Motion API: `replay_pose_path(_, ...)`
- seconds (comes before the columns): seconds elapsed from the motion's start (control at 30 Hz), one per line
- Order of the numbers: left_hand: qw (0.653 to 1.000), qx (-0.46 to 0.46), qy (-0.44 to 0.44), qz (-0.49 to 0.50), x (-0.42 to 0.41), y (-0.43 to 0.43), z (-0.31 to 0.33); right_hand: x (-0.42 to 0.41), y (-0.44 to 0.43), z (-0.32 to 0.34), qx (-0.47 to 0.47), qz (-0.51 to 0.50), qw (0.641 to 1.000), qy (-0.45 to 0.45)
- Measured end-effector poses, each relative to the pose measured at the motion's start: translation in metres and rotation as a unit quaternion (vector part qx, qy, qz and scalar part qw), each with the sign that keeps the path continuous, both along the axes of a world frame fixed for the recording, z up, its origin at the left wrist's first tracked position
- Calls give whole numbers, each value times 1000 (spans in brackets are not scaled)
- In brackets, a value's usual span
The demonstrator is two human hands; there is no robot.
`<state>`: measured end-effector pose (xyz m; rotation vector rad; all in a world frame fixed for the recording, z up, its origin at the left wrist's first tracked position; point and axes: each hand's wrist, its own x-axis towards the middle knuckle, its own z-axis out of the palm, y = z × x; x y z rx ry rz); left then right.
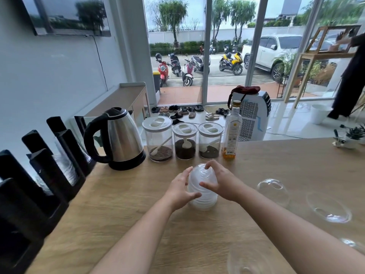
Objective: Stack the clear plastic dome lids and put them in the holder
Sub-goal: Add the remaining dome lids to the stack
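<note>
Nearest the lens, at 6 o'clock on the bench (138, 210), lay one loose dome lid (246, 262), blurred and partly cut off by the frame edge. Three more loose lids (273, 191) sat from 3 to 5 o'clock of the work, apart from one another. Mid-bench: stack of dome lids (203, 202) standing on its rims, both hands on it. Left hand (179, 191) curved round the stack's 9 o'clock side, thumb across the front. Right hand (223, 183) curled over the crown from 3 o'clock, fingertips pinching the topmost dome, thumb pressed to the front wall. Orientation: long axis upright, crowns pointing up and a little toward 12 o'clock, open rims down on the wood. Holder (39, 175), black with upright dividers, stood at 9 o'clock, well apart from the stack; what looked like clear lids already lay in its slots. Kettle (118, 137) at 10 o'clock, near the likely carry path. Risks, as judged: lids look thin and slick, so a lift by the upper domes alone could let the lower ones slide out and scatter. A hard squeeze could buckle the walls and jam the nesting. Tipping the column to suit the slots could let it telescope apart. Right forearm lay close to the loose lids; a careless sweep could knock one off the bench.
</note>
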<state>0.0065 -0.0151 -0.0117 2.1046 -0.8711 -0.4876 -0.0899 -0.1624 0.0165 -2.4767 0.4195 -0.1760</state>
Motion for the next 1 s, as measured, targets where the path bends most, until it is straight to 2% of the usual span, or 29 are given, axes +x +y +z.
replay_pose_path(0.2,1000,7,0,-6,3,2,-4,-11,-14,-10,92,5,996,22)
replay_pose_path(0.33,1000,6,7,1,6,2,-5,-10,-19,-14,118,-7,993,29)
replay_pose_path(0.77,999,-19,44,11,9,3,-7,-7,-14,-24,140,-31,989,22)
replay_pose_path(1.0,1000,15,9,-14,11,3,13,-13,-25,-8,156,-19,987,17)
